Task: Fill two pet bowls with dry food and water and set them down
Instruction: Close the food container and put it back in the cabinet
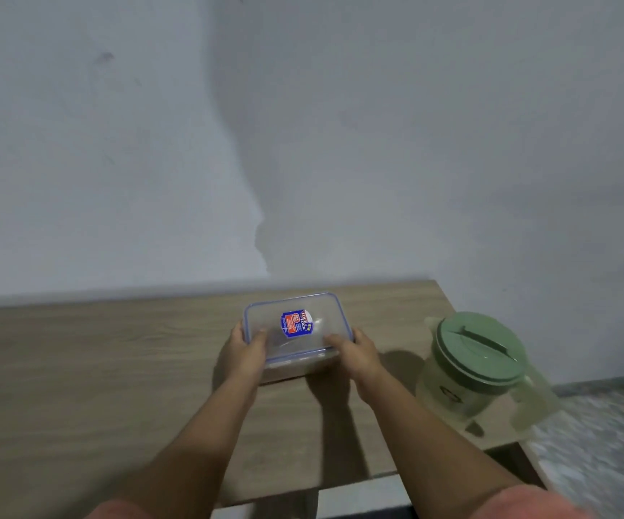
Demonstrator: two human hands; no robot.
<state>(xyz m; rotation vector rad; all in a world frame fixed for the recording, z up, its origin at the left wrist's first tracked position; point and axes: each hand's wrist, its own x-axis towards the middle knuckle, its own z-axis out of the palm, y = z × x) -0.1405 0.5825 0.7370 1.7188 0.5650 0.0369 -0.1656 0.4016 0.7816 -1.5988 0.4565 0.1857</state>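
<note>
Holding: we grip the clear lidded container (297, 333) with both hands, the left hand (246, 348) closed on its left edge and the right hand (353, 350) closed on its right edge, thumbs lying on the lid.
Container position: it sits on or just above the wooden table (97, 368), roughly at the middle of the far side, near the wall; we cannot tell whether its base touches the wood.
Contents: something brownish shows through the lower wall, which we judge to be the dry food, though blur keeps us from being sure.
Pitcher: to the right of the container, a pale pitcher with a green lid (479, 372) stands at the table's right corner, close to the edge.
Bowls: no pet bowls are in view.
Risk, lid: if we pull the lid up while the clips hold, it may release suddenly and scatter the food over the table.
Risk, pitcher: our right elbow works near the pitcher, so a wide swing could knock it off the corner.
Risk, grip: smooth plastic may slip if we lift one-handed.
</note>
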